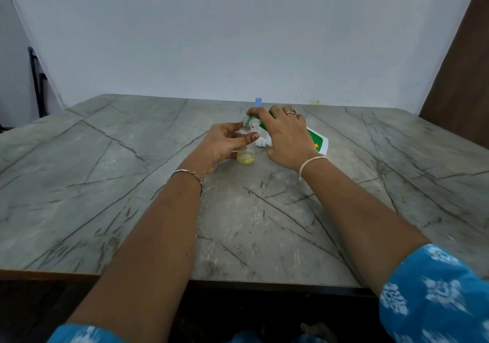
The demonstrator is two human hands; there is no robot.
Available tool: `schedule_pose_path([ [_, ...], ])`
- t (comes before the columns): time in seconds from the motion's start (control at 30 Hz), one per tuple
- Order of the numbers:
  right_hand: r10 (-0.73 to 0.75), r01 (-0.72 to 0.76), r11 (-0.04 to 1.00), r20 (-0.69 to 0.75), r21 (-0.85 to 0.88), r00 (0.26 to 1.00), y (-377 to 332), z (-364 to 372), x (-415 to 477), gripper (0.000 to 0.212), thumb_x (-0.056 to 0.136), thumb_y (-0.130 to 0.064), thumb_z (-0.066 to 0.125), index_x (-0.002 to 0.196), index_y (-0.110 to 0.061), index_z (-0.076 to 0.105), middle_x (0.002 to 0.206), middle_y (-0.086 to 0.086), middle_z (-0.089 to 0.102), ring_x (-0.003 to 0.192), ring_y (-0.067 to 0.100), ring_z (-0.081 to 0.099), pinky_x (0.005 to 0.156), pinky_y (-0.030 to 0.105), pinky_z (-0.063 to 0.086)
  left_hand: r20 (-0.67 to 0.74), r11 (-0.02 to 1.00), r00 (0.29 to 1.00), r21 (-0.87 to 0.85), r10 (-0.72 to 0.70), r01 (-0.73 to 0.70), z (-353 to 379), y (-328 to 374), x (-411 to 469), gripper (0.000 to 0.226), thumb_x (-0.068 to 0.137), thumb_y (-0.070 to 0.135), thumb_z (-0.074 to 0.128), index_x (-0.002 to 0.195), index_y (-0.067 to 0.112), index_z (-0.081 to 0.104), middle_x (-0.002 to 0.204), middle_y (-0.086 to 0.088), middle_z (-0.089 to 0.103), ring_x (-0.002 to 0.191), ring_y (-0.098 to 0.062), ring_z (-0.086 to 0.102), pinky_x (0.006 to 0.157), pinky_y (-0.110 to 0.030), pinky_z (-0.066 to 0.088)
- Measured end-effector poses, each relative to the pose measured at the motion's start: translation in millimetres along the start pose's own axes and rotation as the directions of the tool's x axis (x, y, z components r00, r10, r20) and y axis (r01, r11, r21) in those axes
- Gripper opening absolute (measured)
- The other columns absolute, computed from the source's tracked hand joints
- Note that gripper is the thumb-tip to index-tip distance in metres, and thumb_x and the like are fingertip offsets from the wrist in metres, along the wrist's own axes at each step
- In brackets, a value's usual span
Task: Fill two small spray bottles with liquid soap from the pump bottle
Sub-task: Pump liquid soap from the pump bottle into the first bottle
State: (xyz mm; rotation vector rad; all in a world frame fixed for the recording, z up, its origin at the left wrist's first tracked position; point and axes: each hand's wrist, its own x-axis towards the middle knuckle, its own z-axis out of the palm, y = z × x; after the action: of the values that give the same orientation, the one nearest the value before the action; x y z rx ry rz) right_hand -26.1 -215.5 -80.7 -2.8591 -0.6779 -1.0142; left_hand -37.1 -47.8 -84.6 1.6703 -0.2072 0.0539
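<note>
Head view, near the far edge of the table (105, 184). Holds a small clear bottle (246, 155) upright on the tabletop with the left hand (223, 143), fingers and thumb curled round its upper half; a shallow layer of yellow liquid at its bottom. Grips the tilted white-and-green pump bottle (319, 141) with the right hand (285, 136), green spout (250, 120) at the small clear bottle's open mouth. Just right of it, a white spray cap (262, 143) lying on the table; behind the hands, a blue-topped bottle (258, 102), mostly hidden.
</note>
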Motion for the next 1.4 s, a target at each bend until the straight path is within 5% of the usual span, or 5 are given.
schedule_pose_path([
  [0.2,-0.034,0.034,0.996,0.002,-0.079,0.999,5.0,0.1,-5.7,0.093,0.077,-0.021,0.066,0.150,-0.042,0.012,0.104,0.010,0.052,0.099,0.032,0.050,0.079,0.045,0.044,0.003,1.000,1.000,0.014,0.004,-0.004,0.1,-1.6,1.0,0.045,0.077,0.022,0.077,0.120,0.012,0.064,0.100,-0.006,0.069,0.088,-0.015,0.065,0.085,-0.035,0.057],
  [0.57,0.017,-0.017,1.000,-0.004,0.012,1.000,-1.1,-1.0,-1.1,0.074,0.073,-0.018,0.066,0.137,-0.034,0.033,0.108,0.006,0.054,0.108,0.033,0.049,0.085,0.046,0.043,0.010,1.000,1.000,-0.008,0.000,0.000,1.7,1.5,-1.7,0.024,0.080,0.017,0.075,0.103,0.019,0.067,0.088,0.003,0.071,0.073,-0.005,0.067,0.066,-0.022,0.057],
  [0.77,-0.018,0.018,0.998,-0.003,-0.053,1.000,5.0,-1.2,-6.1,0.088,0.075,-0.020,0.066,0.148,-0.039,0.020,0.103,0.008,0.053,0.103,0.033,0.050,0.080,0.045,0.044,0.012,1.000,1.000,0.005,0.002,-0.003,0.7,-0.3,-0.1,0.030,0.080,0.019,0.076,0.108,0.018,0.067,0.092,0.000,0.070,0.083,-0.012,0.066,0.076,-0.028,0.057],
  [1.13,0.027,-0.027,1.000,0.004,0.008,1.000,-2.2,-0.1,-0.7,0.074,0.072,-0.018,0.068,0.136,-0.032,0.033,0.115,0.006,0.055,0.110,0.033,0.049,0.088,0.047,0.043,0.021,1.000,1.000,0.007,0.001,-0.001,1.5,-0.7,0.7,0.041,0.079,0.018,0.076,0.117,0.011,0.064,0.095,0.000,0.072,0.084,-0.010,0.067,0.079,-0.031,0.058],
  [1.4,-0.018,0.019,0.997,0.011,-0.078,1.000,3.8,-1.0,-5.9,0.094,0.076,-0.020,0.068,0.150,-0.040,0.013,0.107,0.011,0.053,0.102,0.034,0.051,0.082,0.046,0.044,0.004,1.000,1.000,0.015,-0.005,0.005,0.3,-2.4,3.0,0.049,0.079,0.021,0.076,0.124,0.010,0.062,0.104,-0.006,0.070,0.093,-0.016,0.066,0.085,-0.036,0.057],
])
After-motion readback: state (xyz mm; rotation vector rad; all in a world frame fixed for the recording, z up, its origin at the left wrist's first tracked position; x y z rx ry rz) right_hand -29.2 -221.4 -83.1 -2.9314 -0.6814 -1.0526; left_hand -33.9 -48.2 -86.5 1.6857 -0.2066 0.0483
